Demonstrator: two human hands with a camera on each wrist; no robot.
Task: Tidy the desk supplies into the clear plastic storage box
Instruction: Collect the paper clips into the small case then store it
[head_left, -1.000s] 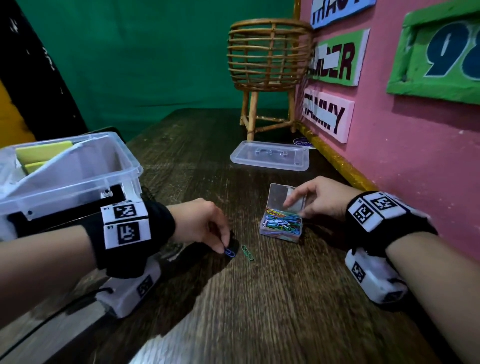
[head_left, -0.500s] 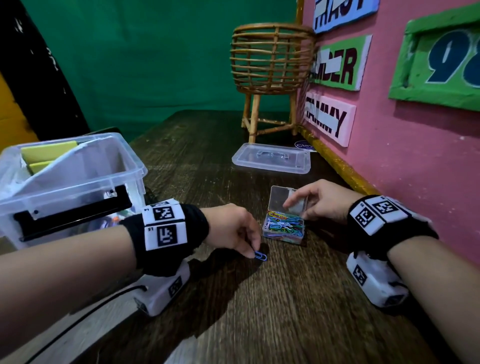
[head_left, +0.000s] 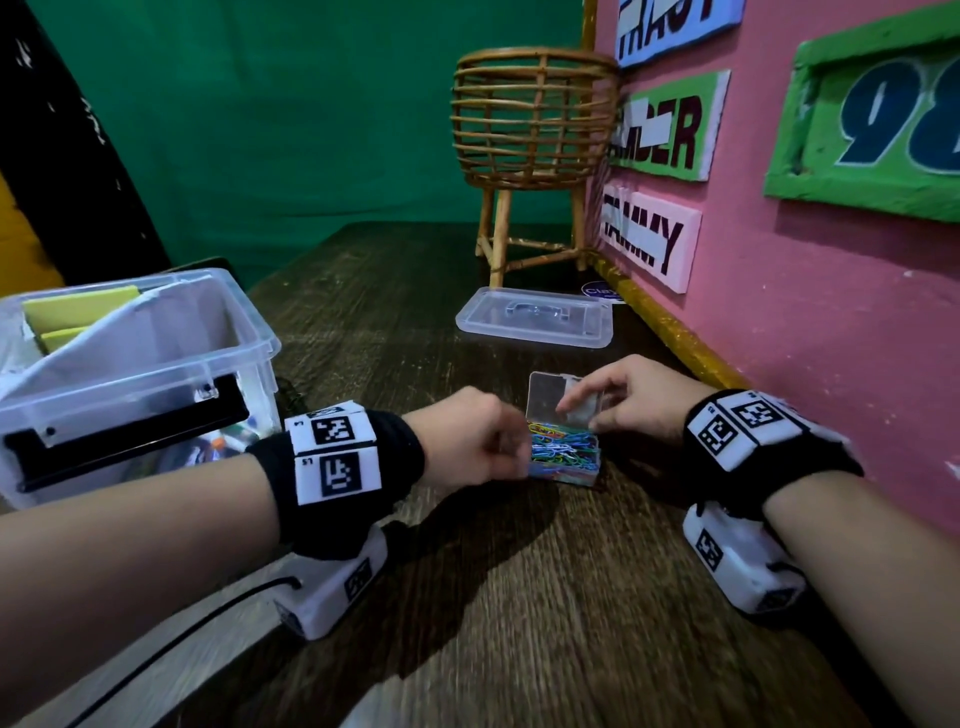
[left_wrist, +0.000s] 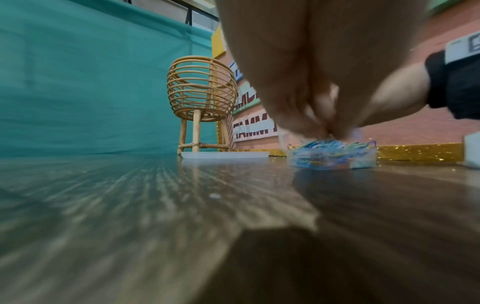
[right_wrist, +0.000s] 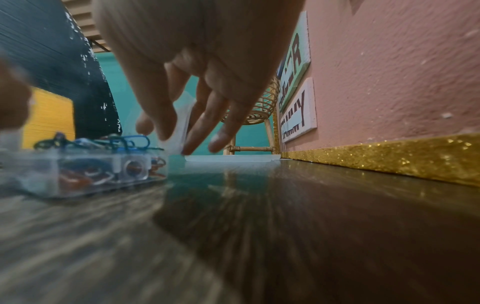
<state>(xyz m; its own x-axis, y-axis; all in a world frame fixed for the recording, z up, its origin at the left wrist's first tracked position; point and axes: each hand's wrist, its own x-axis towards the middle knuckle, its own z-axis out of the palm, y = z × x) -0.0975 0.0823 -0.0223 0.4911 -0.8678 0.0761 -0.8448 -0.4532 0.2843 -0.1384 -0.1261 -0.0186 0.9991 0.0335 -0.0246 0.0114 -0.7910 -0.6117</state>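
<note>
A small clear case (head_left: 563, 460) full of coloured paper clips (left_wrist: 332, 147) sits on the wooden desk (head_left: 519, 597), its hinged lid (head_left: 548, 395) standing up. My left hand (head_left: 511, 441) is at the case's left edge, fingertips (left_wrist: 311, 127) pinched together right over the pile, apparently on a paper clip; blur hides the clip itself. My right hand (head_left: 584, 410) pinches the raised lid (right_wrist: 180, 121) between thumb and fingers, holding it open. The clear plastic storage box (head_left: 130, 376) stands at the left with yellow sticky notes (head_left: 78, 306) inside.
The storage box's clear lid (head_left: 535, 317) lies flat further back on the desk. A rattan basket on legs (head_left: 530, 119) stands behind it, by the pink wall (head_left: 805, 338) with name signs, which runs close along the right side.
My left hand picked loose clips off the desk and moved right and up to the case. The loose blue and green clips are gone from the desk. The right hand stayed on the lid.
</note>
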